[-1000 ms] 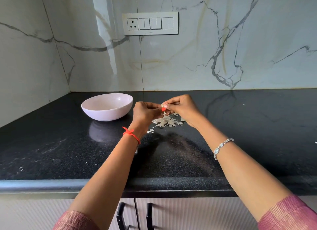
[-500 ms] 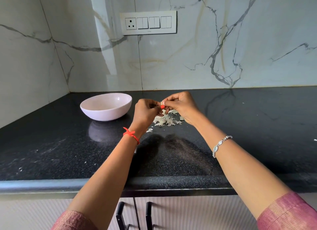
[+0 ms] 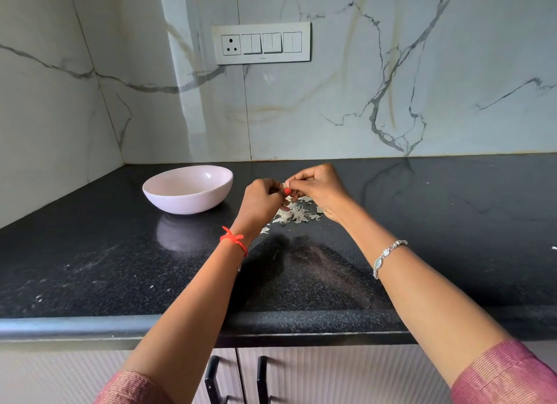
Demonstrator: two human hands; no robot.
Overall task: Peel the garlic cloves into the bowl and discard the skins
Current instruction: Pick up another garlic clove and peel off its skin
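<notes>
**Mid-peel: one clove in hand, skins heaped on the table**

Nearest, below the table's front edge, are cupboard doors (image 3: 331,373) with dark handles. Both forearms reach out over the black table (image 3: 120,268), a red thread (image 3: 233,239) on the left wrist and a bracelet (image 3: 385,254) on the right.

Past the wrists lies a loose heap of pale skins (image 3: 297,214), with a few stray flakes just short of it. The heap suggests that several cloves are already peeled, but the skins are not yet thrown away, so that part of the task is left.

Above the heap the left hand (image 3: 262,201) and right hand (image 3: 319,189) meet, clear of the table. The fingers of both are curled in tight, and their tips pinch a small pale clove (image 3: 284,185) from either side. Only a sliver of it shows, so whether skin clings to it cannot be told. It looks like peeling work, not yet a drop.

The bowl (image 3: 187,203) stands to the left of the hands and a little beyond, near but apart. Its near rim hides its floor, so the count of peeled cloves is unknown. No unpeeled cloves show on the table.

Behind, a switch plate (image 3: 260,43) is set in the marble wall.
</notes>
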